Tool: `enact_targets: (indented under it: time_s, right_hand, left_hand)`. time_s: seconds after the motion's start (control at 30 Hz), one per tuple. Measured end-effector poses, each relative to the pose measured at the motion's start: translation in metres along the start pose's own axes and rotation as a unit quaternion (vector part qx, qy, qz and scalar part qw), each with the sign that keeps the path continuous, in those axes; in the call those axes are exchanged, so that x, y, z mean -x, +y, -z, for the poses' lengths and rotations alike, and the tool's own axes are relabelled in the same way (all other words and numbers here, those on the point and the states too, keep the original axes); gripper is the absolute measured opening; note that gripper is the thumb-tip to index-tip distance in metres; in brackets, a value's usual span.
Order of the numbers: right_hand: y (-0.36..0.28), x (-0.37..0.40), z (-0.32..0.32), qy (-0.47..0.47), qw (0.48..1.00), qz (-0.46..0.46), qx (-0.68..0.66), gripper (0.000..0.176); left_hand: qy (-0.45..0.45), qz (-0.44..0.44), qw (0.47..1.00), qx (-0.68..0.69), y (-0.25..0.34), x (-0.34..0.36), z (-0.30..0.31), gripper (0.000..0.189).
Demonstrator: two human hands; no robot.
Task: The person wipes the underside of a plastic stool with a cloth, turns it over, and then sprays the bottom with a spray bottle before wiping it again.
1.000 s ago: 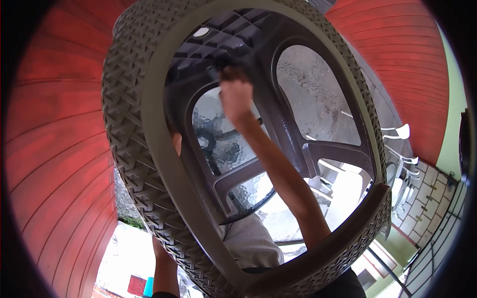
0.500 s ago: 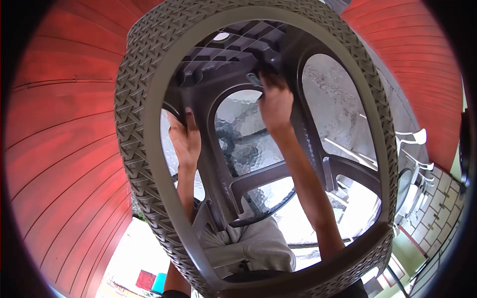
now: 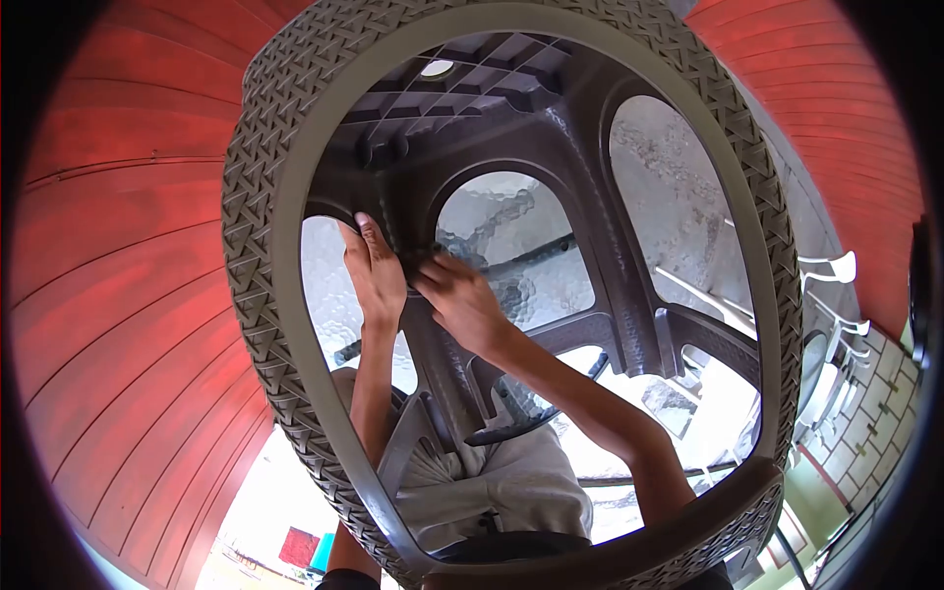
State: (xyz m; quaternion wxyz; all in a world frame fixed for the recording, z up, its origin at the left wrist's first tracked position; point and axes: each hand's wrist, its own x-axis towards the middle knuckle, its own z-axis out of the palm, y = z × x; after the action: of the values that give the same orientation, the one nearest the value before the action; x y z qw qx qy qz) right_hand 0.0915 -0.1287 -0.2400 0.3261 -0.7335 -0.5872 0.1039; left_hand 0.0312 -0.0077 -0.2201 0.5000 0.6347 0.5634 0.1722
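A dark brown plastic stool (image 3: 324,128) with a woven-pattern outer side is tipped toward me, so I see into its hollow underside. Both arms reach inside it. My left hand (image 3: 377,280) grips the left inner leg, thumb lying on the inside and fingers going around the edge of the left opening. Right beside it, my right hand (image 3: 462,300) is closed against the same leg, its fingertips pressed to the dark plastic. Something dark shows at those fingertips, and I cannot tell what it is.
Ribs (image 3: 482,79) cross the inside of the seat at the top. My grey trousers (image 3: 492,492) show below the stool. Red panelled walls (image 3: 138,295) curve along both sides. White chair-like frames (image 3: 836,344) stand at the right, near a block-patterned wall (image 3: 880,393).
My right hand has moved down and left from the upper middle of the interior to the left leg, beside my left hand. The stool has shifted slightly; the left hand keeps its hold.
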Motion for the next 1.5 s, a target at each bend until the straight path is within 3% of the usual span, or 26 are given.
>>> enact_targets:
  time_s: [0.1,0.17,0.3,0.37,0.53,0.67,0.77,1.0,1.1,1.2,1.27,1.33,1.43,1.5]
  right_hand:
    - [0.009,-0.003,-0.011,0.025,0.999,0.016,0.037,0.014]
    - [0.020,-0.024,-0.022,0.096,0.992,0.023,0.077,0.013]
    - [0.033,-0.065,-0.026,0.102,0.991,-0.031,0.082,0.013]
    - [0.030,-0.072,-0.023,0.114,0.990,-0.038,0.075,0.014]
    - [-0.013,0.016,0.000,-0.001,0.999,-0.041,-0.003,0.018]
    - [-0.054,0.108,0.005,-0.032,0.997,-0.060,-0.023,0.039]
    - [-0.076,0.162,0.016,-0.111,0.986,-0.095,-0.077,0.044]
    - [-0.110,0.224,0.034,-0.208,0.948,-0.159,-0.179,0.052]
    - [-0.109,0.236,0.035,-0.224,0.923,-0.192,-0.247,0.046]
    - [-0.087,0.235,0.057,-0.068,0.926,-0.292,-0.227,0.036]
    - [-0.067,0.223,0.077,0.112,0.895,-0.420,-0.102,0.026]
    - [-0.036,0.206,0.100,0.144,0.869,-0.471,0.050,0.022]
    - [-0.011,0.195,0.082,0.211,0.873,-0.427,0.106,0.023]
    - [-0.014,0.184,0.070,0.204,0.870,-0.440,0.090,0.025]
  left_hand:
    - [-0.019,0.058,0.998,-0.027,0.007,-0.003,0.002,0.054]
    - [-0.010,0.030,0.999,-0.017,-0.003,-0.002,0.000,0.055]
    - [0.001,-0.089,0.995,0.037,-0.007,0.000,-0.003,0.059]
    - [0.013,-0.096,0.995,0.025,-0.011,-0.003,-0.004,0.058]
    - [0.029,-0.126,0.991,0.026,-0.013,-0.005,-0.007,0.053]
    - [0.031,-0.146,0.988,0.035,-0.013,-0.004,-0.007,0.052]
    - [0.021,-0.145,0.989,0.030,-0.013,-0.007,-0.006,0.046]
    - [0.047,-0.176,0.983,0.013,-0.003,-0.008,-0.014,0.027]
    - [0.043,-0.207,0.977,0.011,-0.007,-0.013,-0.014,0.027]
    - [0.057,-0.173,0.983,-0.006,-0.008,-0.013,-0.015,0.027]
    - [0.064,-0.191,0.979,0.016,-0.012,-0.015,-0.018,0.029]
    - [0.050,-0.159,0.986,-0.007,-0.010,-0.012,-0.013,0.029]
    - [0.050,-0.171,0.984,-0.014,-0.008,-0.009,-0.013,0.026]
    - [0.048,-0.189,0.981,-0.024,-0.008,-0.009,-0.012,0.026]
